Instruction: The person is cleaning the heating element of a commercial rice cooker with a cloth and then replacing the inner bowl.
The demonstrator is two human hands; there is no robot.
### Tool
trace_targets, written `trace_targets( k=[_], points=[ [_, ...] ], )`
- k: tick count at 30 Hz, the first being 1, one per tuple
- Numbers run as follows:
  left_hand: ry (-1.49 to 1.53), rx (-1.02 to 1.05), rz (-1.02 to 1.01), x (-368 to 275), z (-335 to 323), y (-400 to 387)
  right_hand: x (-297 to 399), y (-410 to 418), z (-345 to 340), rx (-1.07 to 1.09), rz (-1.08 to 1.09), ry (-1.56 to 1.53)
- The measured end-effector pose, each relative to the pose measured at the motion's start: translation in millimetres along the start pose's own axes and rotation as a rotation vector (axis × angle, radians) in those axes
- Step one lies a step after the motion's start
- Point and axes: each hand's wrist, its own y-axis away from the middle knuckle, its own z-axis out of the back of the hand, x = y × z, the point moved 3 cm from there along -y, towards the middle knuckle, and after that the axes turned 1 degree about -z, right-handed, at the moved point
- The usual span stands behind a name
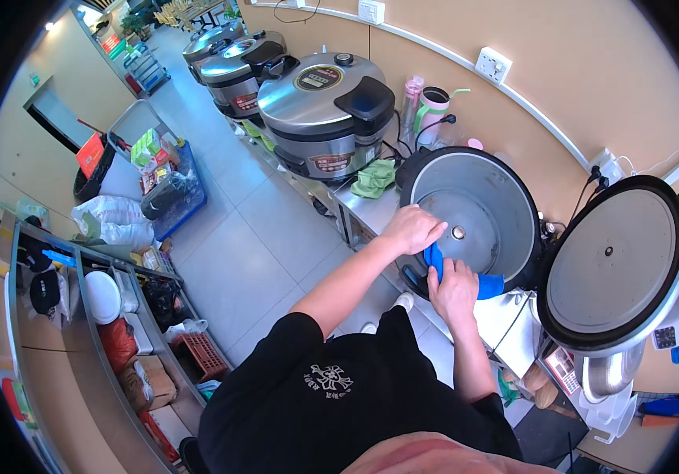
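Before me a large rice cooker stands with its round lid swung up to the right. No inner pot sits in its grey chamber, where a round metal sensor shows at the bottom. My left hand grips one end of a twisted blue cloth over the near left rim. Close beside it, my right hand holds the same cloth, whose other end hangs out to the right along the rim. A green cloth lies crumpled on the metal counter, left of the open cooker.
Several closed rice cookers line the counter to the left. Behind the open one are a pink tumbler and black power plugs. A calculator and clear plastic containers lie at right. Left across the aisle are a metal shelf and a blue trolley.
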Motion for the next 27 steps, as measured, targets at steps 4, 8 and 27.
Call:
trace_targets(
  k=[4,8,27],
  points=[
    [-0.002,-0.036,-0.003,-2.3,0.2,1.9,-0.3,1.5,-1.0,-0.007,0.000,0.022],
    [-0.007,-0.038,0.014,-4.3,-1.7,0.4,-4.4,3.7,0.2,0.005,0.009,0.014],
    [-0.041,-0.057,-0.004,-4.0,-4.4,2.2,-29.1,14.5,11.5,-0.041,0.084,-0.029]
  ],
)
